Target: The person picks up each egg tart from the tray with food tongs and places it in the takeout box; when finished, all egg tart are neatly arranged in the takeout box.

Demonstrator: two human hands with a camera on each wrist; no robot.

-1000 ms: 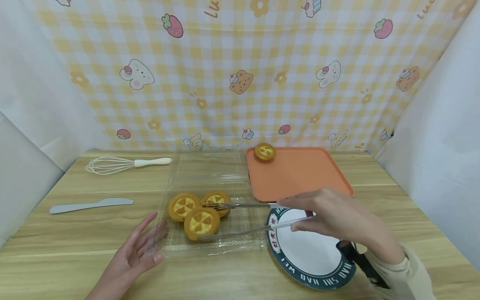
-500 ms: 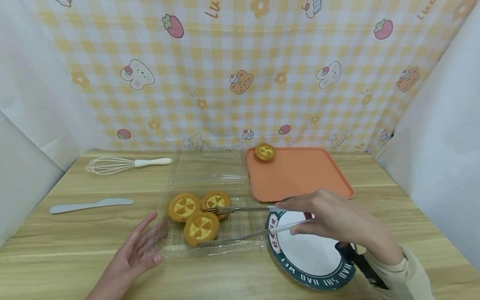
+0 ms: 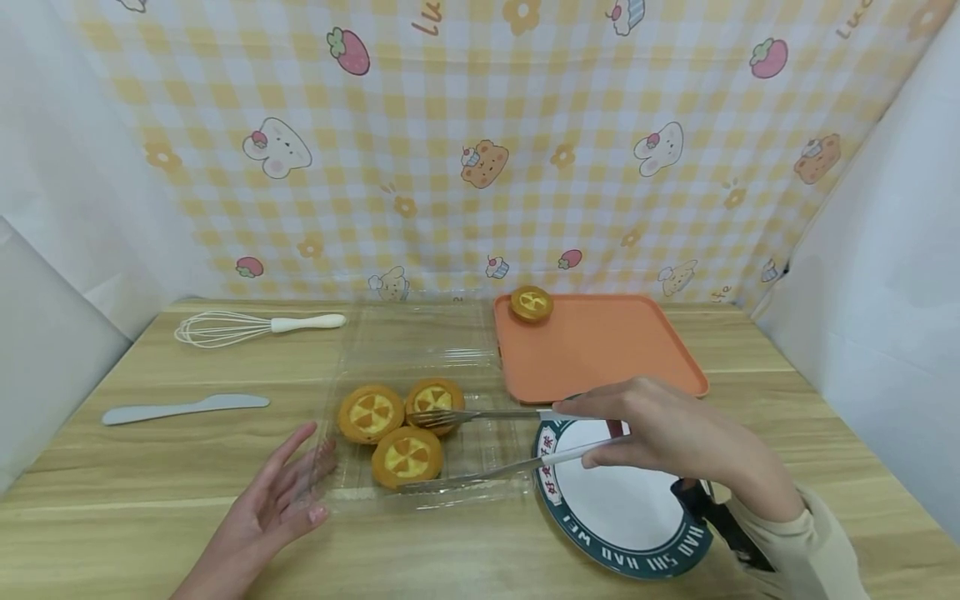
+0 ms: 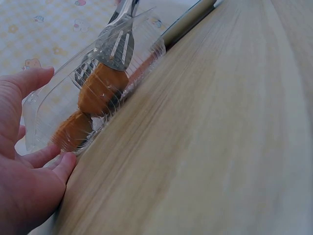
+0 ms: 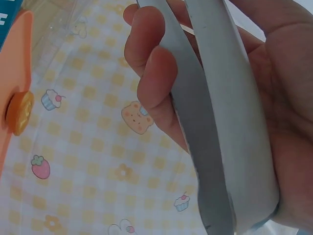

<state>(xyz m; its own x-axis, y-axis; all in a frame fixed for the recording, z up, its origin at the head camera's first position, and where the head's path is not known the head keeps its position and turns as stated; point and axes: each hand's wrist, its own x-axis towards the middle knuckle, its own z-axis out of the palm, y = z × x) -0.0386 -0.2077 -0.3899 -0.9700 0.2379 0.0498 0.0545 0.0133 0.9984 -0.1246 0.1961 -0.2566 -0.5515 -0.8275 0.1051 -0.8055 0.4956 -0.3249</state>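
My right hand point(image 3: 678, 429) holds a pair of metal tongs point(image 3: 510, 414) with pale handles, reaching left over the plate. Three egg tarts sit bunched in a clear plastic box point(image 3: 480, 446). One tong arm, with a slotted end, overlaps the back right tart point(image 3: 435, 400); the other runs along the near side of the front tart point(image 3: 407, 457). A third tart point(image 3: 371, 414) sits at the left. The left hand point(image 3: 273, 508) has its fingers spread and relaxed against the box's left wall, as the left wrist view also shows. In the right wrist view, fingers curl round the tong handles point(image 5: 234, 112).
The box's clear lid point(image 3: 420, 329) lies folded back behind it. An orange tray point(image 3: 600, 350) with one egg tart point(image 3: 531, 304) stands back right. A green-rimmed plate point(image 3: 630, 562) overlaps the tray's near side. At left lie a whisk point(image 3: 300, 324) and a pale knife point(image 3: 183, 409).
The front egg tart has shifted slightly toward the person, away from the two behind. The tongs' near arm has moved the same way, widening the tongs. The left hand stays in place.
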